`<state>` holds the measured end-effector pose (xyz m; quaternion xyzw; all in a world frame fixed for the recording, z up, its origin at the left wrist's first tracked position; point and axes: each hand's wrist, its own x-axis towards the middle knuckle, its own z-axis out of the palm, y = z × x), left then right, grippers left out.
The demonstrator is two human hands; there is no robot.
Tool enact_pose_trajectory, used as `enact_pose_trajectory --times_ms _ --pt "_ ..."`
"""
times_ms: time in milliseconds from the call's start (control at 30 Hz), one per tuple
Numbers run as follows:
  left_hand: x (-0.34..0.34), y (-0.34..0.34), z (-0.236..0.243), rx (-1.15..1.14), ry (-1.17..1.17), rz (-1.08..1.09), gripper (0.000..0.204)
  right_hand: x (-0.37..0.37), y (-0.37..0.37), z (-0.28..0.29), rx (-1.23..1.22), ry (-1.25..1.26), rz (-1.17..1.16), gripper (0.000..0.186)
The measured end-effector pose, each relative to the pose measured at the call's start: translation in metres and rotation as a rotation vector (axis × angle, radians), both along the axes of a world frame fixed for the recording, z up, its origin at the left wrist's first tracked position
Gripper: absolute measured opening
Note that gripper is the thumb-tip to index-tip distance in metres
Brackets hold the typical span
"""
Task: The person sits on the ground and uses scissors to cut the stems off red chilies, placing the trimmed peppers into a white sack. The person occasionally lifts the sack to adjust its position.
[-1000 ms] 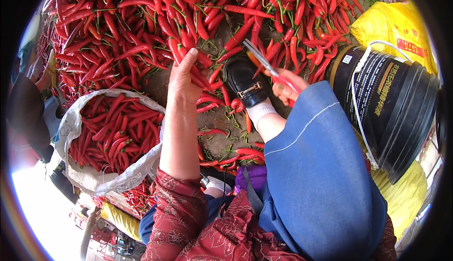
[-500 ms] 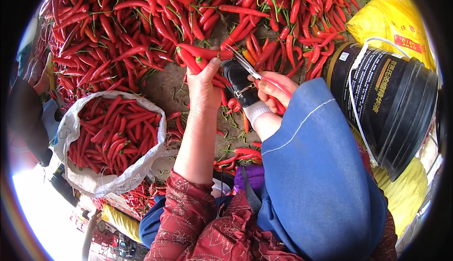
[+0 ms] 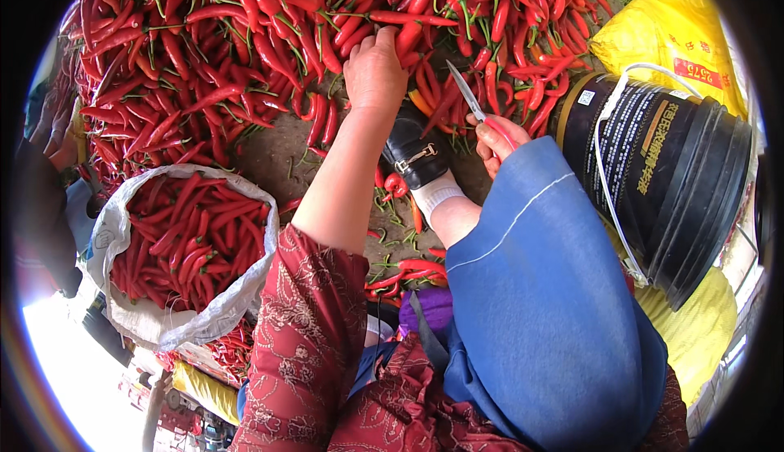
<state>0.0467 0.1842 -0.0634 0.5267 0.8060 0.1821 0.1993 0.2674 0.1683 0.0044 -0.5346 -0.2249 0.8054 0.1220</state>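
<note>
The left hand [image 3: 376,76] is at the long, glossy red peppers [image 3: 219,94] across the frame's top, grip impossible to tell; right of upper centre, the right hand [image 3: 498,143] clasps silver-bladed, red-handled scissors [image 3: 464,91].

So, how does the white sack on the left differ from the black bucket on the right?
The sack is pale and crumpled, while the bucket is dark, with firm, ridged sides. The sack's mouth shows red peppers inside; the bucket's inside is out of view. The bucket has a thin white handle; none shows on the sack. Both are containers beside the person.
</note>
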Motion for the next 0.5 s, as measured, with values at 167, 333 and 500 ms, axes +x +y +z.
enact_pose_trajectory --times_ms 167,333,500 --pt "-0.004 0.0 0.001 -0.039 -0.074 0.128 0.05 0.015 -0.003 -0.015 0.024 0.065 0.004 0.03" --pt "-0.03 -0.019 0.016 0.291 -0.539 0.384 0.045 0.012 -0.001 0.005 -0.096 0.063 -0.039 0.029" --pt "-0.007 -0.01 0.017 -0.002 -0.24 0.183 0.047 0.011 -0.001 -0.003 -0.016 0.009 -0.017 0.028"
